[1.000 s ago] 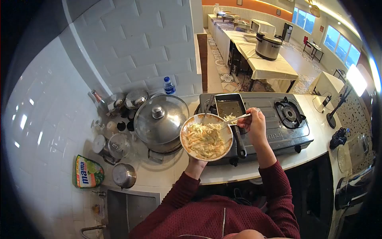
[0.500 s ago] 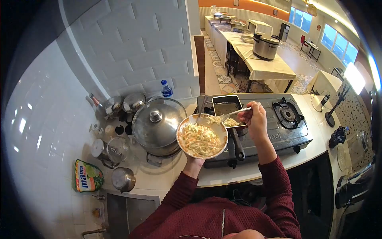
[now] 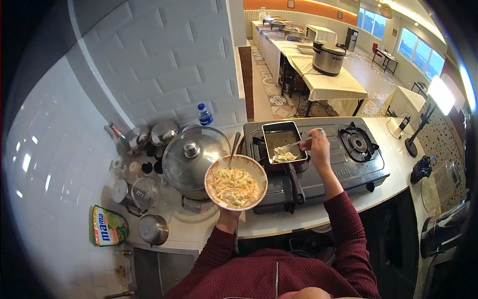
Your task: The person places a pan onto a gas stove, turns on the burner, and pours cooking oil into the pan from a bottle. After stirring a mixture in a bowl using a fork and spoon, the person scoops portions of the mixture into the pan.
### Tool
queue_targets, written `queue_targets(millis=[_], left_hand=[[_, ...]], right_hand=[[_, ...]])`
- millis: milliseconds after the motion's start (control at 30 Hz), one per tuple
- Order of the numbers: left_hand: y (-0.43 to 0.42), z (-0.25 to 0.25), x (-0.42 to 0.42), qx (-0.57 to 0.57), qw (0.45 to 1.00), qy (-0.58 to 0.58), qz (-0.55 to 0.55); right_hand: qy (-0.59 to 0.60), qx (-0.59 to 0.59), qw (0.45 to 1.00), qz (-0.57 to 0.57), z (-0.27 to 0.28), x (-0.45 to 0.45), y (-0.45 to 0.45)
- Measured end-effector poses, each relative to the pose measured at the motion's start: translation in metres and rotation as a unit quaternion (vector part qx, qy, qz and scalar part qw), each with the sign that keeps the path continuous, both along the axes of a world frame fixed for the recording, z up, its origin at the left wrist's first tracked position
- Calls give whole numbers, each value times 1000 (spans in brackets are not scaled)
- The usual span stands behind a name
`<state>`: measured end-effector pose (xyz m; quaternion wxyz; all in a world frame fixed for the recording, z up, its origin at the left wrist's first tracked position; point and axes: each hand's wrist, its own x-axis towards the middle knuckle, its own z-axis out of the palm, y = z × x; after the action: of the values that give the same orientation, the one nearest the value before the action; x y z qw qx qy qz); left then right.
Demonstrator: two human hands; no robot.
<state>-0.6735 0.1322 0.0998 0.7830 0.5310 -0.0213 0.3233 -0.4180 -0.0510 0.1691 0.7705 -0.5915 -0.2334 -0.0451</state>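
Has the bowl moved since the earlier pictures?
Yes: judged against the stove, the bowl has shifted left in view, away from the pan.

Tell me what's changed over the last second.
The left hand has drawn the bowl leftward, away from the pan. The right hand has brought its utensil from the bowl to the pan. Both hands keep their holds. The pan and lidded pot stay put.

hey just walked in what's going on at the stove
A person's left hand supports a bowl of shredded mixture from below, near the stove. Their right hand holds a metal utensil over a rectangular pan on the stove, where a small heap of similar-looking food lies at the near end. The bowl holds far more.
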Motion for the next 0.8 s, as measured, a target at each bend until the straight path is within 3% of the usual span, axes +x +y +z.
queue_targets(millis=[100,233,800], left_hand=[[1,0,-10,-144,988,-14,-57],[0,4,-22,-190,978,-24,-80],[0,20,-30,-233,966,-36,-106]], right_hand=[[-117,-90,989,19,11,-20,1],[-254,-143,956,20,24,-28,-4],[-319,-146,936,7,48,-43,-17]])
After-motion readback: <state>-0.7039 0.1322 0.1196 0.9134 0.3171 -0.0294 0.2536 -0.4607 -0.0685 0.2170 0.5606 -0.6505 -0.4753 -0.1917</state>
